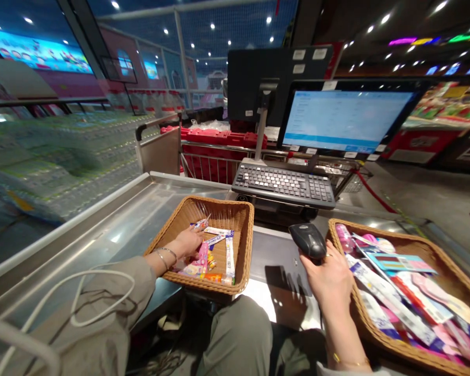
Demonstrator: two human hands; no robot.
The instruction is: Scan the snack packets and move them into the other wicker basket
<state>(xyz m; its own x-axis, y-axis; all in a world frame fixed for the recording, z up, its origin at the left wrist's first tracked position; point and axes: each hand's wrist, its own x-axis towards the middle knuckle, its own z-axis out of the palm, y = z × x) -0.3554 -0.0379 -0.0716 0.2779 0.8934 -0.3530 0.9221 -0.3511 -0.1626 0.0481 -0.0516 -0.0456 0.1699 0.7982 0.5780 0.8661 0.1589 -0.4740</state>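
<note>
My left hand (188, 243) reaches into the left wicker basket (247, 245), its fingers closed at a small wrapped packet (200, 224) with a thin tip sticking up. Part of this grip is hidden by the hand itself. Around it in that basket lie slim white-and-blue packets (230, 253), a pink package (198, 265) and an orange tube-like item (215, 278). In my right hand (329, 279) is a black handheld barcode scanner (308, 240), held above the counter between both baskets.
A right wicker basket (426, 241) holds many packaged items. Behind the counter (129, 219) stand a keyboard (284, 183), a lit monitor (344, 120) and a cart with red crates (219, 137). A pale cable (102, 272) loops near my left sleeve.
</note>
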